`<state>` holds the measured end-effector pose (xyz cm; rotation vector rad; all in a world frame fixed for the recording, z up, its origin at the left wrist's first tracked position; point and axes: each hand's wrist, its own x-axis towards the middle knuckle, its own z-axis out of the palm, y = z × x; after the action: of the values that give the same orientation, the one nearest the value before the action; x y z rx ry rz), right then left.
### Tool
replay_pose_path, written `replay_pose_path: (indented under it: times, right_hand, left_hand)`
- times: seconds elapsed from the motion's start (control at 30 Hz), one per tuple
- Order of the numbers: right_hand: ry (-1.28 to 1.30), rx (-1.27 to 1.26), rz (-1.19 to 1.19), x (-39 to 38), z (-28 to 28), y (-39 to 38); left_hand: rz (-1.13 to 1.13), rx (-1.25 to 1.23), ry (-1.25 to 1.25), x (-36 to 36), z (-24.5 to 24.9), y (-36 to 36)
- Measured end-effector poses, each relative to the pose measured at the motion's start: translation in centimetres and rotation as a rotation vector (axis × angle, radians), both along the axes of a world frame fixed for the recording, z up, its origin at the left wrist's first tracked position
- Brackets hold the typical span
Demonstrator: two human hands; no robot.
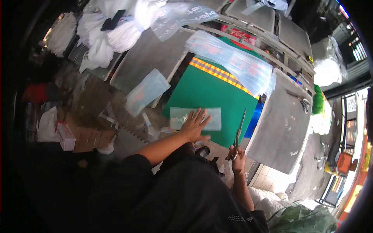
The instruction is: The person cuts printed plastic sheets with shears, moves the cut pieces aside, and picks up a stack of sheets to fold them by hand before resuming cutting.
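Observation:
Flat on a folded piece of translucent plastic (214, 118) lies my left hand (194, 126), fingers spread. The plastic rests near the front edge of a green board (210, 89), which has an orange and yellow striped band (223, 76) across its far part. My right hand (237, 157) grips a pair of scissors (239, 134) by the handles, at the board's right front edge, with the long blades pointing away from me. Whether the blades are parted is hard to see. A stack of printed clear plastic bags (233, 58) covers the board's far end.
Left of the board is another plastic bag pile (147, 91). Grey panels (278, 124) flank the board, and a second pair of scissors (305, 104) lies on the right one. White bundles (126, 33) with a black object (113, 20) sit at far left. Cardboard boxes (83, 138) stand lower left.

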<state>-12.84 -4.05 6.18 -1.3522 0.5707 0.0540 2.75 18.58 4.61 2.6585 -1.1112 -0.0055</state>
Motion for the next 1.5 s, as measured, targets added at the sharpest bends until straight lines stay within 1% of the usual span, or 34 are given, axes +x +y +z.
replay_pose_path:
  times: [0.03, 0.07, 0.1, 0.13, 0.17, 0.2, 0.23, 0.27, 0.33, 0.4, 0.43, 0.47, 0.5, 0.53, 0.6, 0.63, 0.7, 0.73, 0.77, 0.8, 0.87, 0.93, 0.97, 1.03, 1.07, 1.13, 1.2, 1.23, 1.27, 1.33, 1.4, 1.43, 1.5]
  right_hand:
    - [-0.029, -0.043, 0.050, 0.9, 0.2, 0.2]
    - [-0.027, -0.035, 0.062, 1.6, 0.7, 0.6]
    - [-0.030, -0.030, 0.077, 2.1, 0.7, 1.0]
    - [-0.041, 0.010, 0.080, 2.6, 0.7, 1.3]
    - [-0.051, 0.049, 0.082, 3.0, 0.8, 1.6]
    - [-0.055, 0.050, 0.091, 3.3, 0.8, 2.0]
    - [-0.062, 0.049, 0.112, 3.5, 0.9, 2.3]
    - [-0.067, 0.047, 0.130, 3.6, 1.0, 2.4]
    - [-0.043, 0.052, 0.129, 3.6, 1.2, 2.7]
    - [-0.017, 0.060, 0.123, 3.6, 1.3, 2.8]
    - [-0.001, 0.039, 0.122, 3.5, 1.3, 2.6]
    - [0.014, 0.019, 0.121, 3.3, 1.2, 2.4]
    - [0.016, 0.022, 0.113, 3.2, 0.9, 2.3]
    - [0.028, 0.039, 0.080, 3.1, 0.5, 2.1]
    - [0.041, 0.056, 0.026, 3.2, 0.4, 1.9]
    - [0.047, 0.057, 0.009, 3.2, 0.6, 1.7]
    - [0.054, 0.055, -0.032, 3.6, 0.9, 1.2]
    - [0.063, 0.045, -0.045, 3.9, 1.0, 1.0]
    - [0.072, 0.035, -0.058, 4.2, 1.0, 0.9]
    - [0.074, 0.035, -0.081, 4.7, 1.1, 0.8]
    - [0.078, 0.072, -0.116, 5.7, 1.2, 0.4]
    - [0.092, 0.043, -0.139, 6.6, 1.6, 0.2]
    - [0.103, 0.013, -0.132, 7.1, 1.9, -0.1]
    - [0.086, 0.006, -0.193, 7.8, 3.0, -0.5]
    - [0.082, -0.017, -0.196, 8.0, 3.1, -0.6]
    - [0.080, -0.044, -0.194, 8.3, 2.5, -0.7]
    - [0.103, -0.029, -0.202, 8.6, 2.5, -0.6]
    - [0.124, -0.014, -0.203, 8.7, 2.4, -0.6]
    - [0.128, -0.016, -0.217, 8.7, 2.5, -0.4]
    - [0.194, -0.068, -0.189, 8.7, 2.7, 0.4]
    - [0.212, -0.074, -0.183, 8.3, 2.4, 1.1]
    - [0.225, -0.080, -0.167, 8.3, 2.5, 1.4]
    - [0.245, -0.050, -0.188, 7.6, 2.7, 2.0]
  left_hand:
    - [-0.076, 0.023, 0.034, -0.9, 0.5, 2.0]
    - [-0.060, 0.029, 0.031, -1.7, 1.0, 3.5]
    - [-0.096, 0.107, 0.063, -2.5, 1.4, 4.7]
    - [-0.133, 0.183, 0.096, -3.0, 1.7, 5.8]
    - [-0.120, 0.186, 0.094, -3.3, 1.0, 6.7]
    - [-0.119, 0.169, -0.023, -3.3, -0.5, 7.5]
    - [-0.122, 0.151, -0.139, -3.1, -0.8, 8.0]
    - [-0.120, 0.150, -0.140, -2.9, -1.0, 8.9]
    - [0.202, -0.508, 0.338, -1.5, 0.6, 10.7]
    - [0.893, 0.062, 0.751, 2.0, 7.5, 12.6]
    - [0.884, -0.073, 0.324, 2.9, 2.6, 18.4]
    - [1.013, -0.424, 0.243, 4.4, 1.0, 22.8]
    - [1.060, -0.566, 0.312, 6.8, -1.9, 29.9]
    - [1.285, -0.670, 0.228, 6.2, 9.1, 24.3]
    - [1.222, -0.454, 0.113, 9.2, 9.3, 31.0]
    - [1.202, -0.451, 0.121, 10.0, 9.8, 30.2]
    - [1.059, -0.316, -0.129, 11.0, 11.4, 29.0]
    - [1.145, -0.159, -0.063, 11.1, 11.9, 26.4]
    - [0.951, -0.129, -0.102, 11.8, 10.1, 25.8]
    - [0.756, -0.101, -0.140, 12.4, 7.4, 25.4]
    - [0.693, 0.128, -0.052, 12.4, 2.5, 21.7]
    - [0.622, 0.198, 0.018, 10.8, -1.0, 19.7]
    - [0.583, 0.185, 0.018, 10.7, -1.4, 19.0]
    - [0.705, 0.086, -0.235, 11.9, -1.1, 17.4]
    - [0.679, 0.083, -0.226, 13.3, -1.2, 16.5]
    - [0.469, -0.146, -0.306, 16.9, -0.7, 13.3]
    - [0.212, -0.330, -0.125, 21.7, 2.4, 6.9]
    - [0.054, -0.381, -0.175, 24.1, 3.0, 3.6]
    - [-0.029, -0.368, -0.142, 26.3, 2.7, 0.8]
    - [-0.153, -0.270, -0.163, 30.0, 2.8, -4.8]
    - [-0.187, -0.146, -0.186, 32.7, 1.6, -8.7]
    - [-0.199, -0.153, -0.178, 33.7, 1.3, -9.6]
    - [-0.218, -0.031, 0.091, 35.2, 0.9, -10.5]
